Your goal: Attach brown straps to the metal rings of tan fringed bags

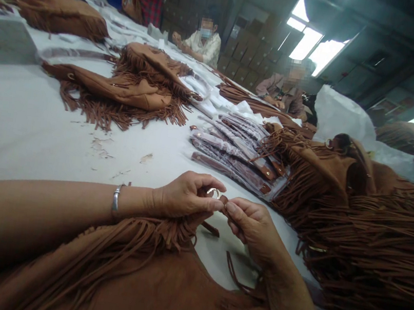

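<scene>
My left hand (pixel 187 196) is closed in a pinch on a shiny metal ring (pixel 214 192). Right against it, my right hand (pixel 254 227) pinches a small brown leather strap end (pixel 224 199) beside the ring. Whether the strap passes through the ring I cannot tell, since fingertips cover the spot. Below both hands spreads a brown fringed bag (pixel 156 287), its upper edge rising toward my left hand. Thin leather strips hang under the fingers.
Plastic-wrapped straps (pixel 231 151) lie just beyond my hands on the white table (pixel 10 115). A large pile of fringed bags (pixel 366 236) rises at the right. More fringed bags (pixel 123 88) lie at the far left. Co-workers (pixel 203 45) are across the table.
</scene>
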A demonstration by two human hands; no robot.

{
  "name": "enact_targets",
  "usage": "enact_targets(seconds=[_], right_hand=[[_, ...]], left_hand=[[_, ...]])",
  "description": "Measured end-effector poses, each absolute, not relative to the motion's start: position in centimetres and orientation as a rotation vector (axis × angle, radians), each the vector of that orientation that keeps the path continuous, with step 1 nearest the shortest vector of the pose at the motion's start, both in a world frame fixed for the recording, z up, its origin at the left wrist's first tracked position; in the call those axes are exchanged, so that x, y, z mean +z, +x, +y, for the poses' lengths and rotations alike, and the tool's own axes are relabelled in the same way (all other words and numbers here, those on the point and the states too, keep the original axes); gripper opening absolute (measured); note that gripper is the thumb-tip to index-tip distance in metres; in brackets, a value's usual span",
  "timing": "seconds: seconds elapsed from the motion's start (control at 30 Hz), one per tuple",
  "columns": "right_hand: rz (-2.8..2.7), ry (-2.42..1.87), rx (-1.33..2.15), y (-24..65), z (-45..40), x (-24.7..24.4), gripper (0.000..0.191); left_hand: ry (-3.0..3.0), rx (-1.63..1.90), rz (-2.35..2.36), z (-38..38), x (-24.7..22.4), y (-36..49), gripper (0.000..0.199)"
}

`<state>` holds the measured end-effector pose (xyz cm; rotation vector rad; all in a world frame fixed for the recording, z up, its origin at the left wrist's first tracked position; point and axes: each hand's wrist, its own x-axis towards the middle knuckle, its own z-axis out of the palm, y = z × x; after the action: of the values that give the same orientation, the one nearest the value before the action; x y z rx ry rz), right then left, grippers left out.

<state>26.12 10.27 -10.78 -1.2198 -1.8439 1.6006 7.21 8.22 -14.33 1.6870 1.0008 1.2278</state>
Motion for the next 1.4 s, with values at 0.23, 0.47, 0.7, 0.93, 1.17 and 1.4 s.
enact_targets(seconds=[0.23, 0.47, 0.7, 0.93, 1.17, 1.4], right_hand=[[-1.836, -1.249, 1.573, 26.5, 10.5, -10.4, 0.034], [-1.778, -1.233, 1.660, 25.6, 9.7, -10.3, 0.033], [-1.761, -1.203, 1.689, 24.5, 8.6, -10.5, 0.036], [-2.092, -1.164, 1.568, 26.7, 9.8, -8.0, 0.038], [-2.189, -1.210, 1.588, 27.0, 10.0, -6.4, 0.037], [-2.400, -1.226, 1.262, 27.2, 9.8, -6.7, 0.045]], left_hand=[[1.853, 0.948, 1.091, 8.7, -12.3, 7.1, 0.030], [1.762, 1.298, 1.148, 7.8, -13.3, 7.5, 0.030], [1.627, 1.267, 1.120, 8.1, -13.3, 7.0, 0.031], [2.017, 0.830, 0.788, 9.3, -10.5, 5.7, 0.020], [2.578, 0.610, 0.788, 8.4, -7.7, 5.4, 0.017], [2.259, 0.963, 0.795, 8.8, -10.9, 6.2, 0.018]])
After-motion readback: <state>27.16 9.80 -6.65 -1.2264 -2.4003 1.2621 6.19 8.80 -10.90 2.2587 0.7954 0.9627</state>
